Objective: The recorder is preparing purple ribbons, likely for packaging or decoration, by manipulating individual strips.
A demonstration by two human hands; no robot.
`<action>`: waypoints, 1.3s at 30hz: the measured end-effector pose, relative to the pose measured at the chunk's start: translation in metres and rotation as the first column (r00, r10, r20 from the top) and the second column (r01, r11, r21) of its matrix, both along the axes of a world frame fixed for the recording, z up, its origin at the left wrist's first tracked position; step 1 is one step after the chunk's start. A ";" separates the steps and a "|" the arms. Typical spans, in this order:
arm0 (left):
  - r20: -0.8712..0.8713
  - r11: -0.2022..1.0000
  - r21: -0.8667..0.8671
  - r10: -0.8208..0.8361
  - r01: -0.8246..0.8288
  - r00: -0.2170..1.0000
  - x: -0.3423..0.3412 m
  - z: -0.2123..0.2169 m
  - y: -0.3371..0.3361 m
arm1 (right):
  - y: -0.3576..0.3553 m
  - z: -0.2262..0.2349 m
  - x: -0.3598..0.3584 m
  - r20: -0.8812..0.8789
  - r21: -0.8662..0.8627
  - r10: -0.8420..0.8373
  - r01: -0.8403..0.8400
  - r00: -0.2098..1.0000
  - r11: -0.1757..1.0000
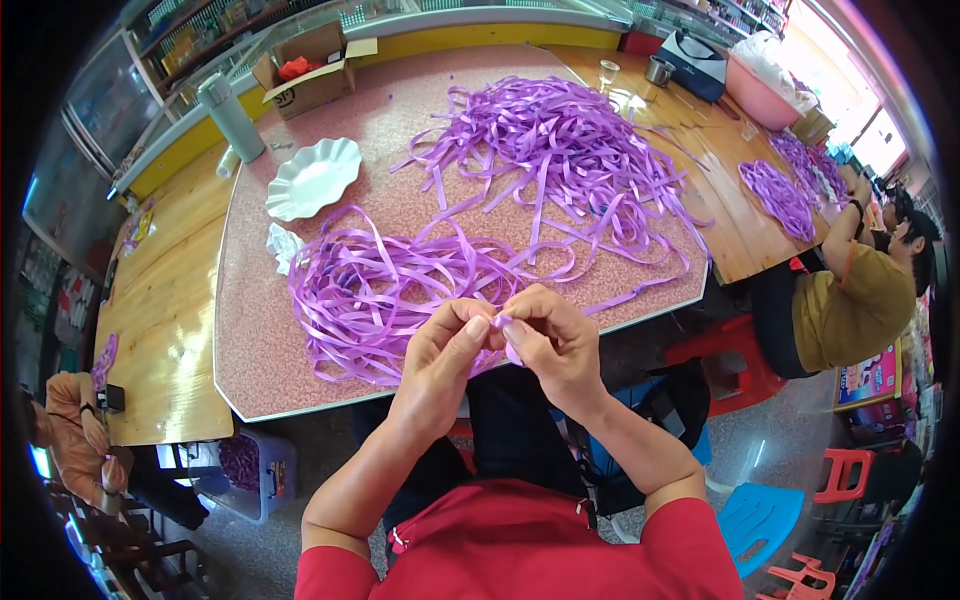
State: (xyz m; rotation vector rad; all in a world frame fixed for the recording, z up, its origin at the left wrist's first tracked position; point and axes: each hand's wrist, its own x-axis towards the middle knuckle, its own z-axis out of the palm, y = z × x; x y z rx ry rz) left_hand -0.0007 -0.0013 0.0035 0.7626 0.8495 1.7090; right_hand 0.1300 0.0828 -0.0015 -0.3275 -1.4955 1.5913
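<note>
My left hand (443, 355) and my right hand (555, 345) meet above the near edge of the pink speckled table (255, 360). Thumbs and fingertips of both pinch a small bunched bit of purple ribbon (503, 321) between them. Whether it is knotted or folded is hidden by the fingers. Just beyond and left of my hands lies a loose, looping heap of purple ribbons (370, 285), with some darker spots among them. A larger tangled pile of purple ribbons (570, 140) spreads farther back to the right, its strands trailing toward the heap.
A white scalloped plate (315, 180), a crumpled tissue (284, 246), a green bottle (232, 118) and an open cardboard box (318, 75) stand at the back left. One person (855, 310) sits at the right and another (80, 430) at the left. A blue stool (760, 520) is behind right.
</note>
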 end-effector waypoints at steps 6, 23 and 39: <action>0.202 0.982 -0.116 -0.125 0.151 0.971 -0.009 0.007 0.001 | 0.021 0.010 0.005 -0.026 0.768 -0.236 0.170 0.972 0.618; -0.486 0.940 0.171 0.341 -0.295 0.805 0.003 -0.011 0.004 | 0.015 0.018 0.008 0.049 0.780 -0.341 0.177 0.939 0.601; -0.671 0.747 0.538 0.660 -0.391 0.339 0.003 -0.006 0.013 | 0.005 0.022 0.017 0.209 -0.238 0.090 -0.038 0.974 0.971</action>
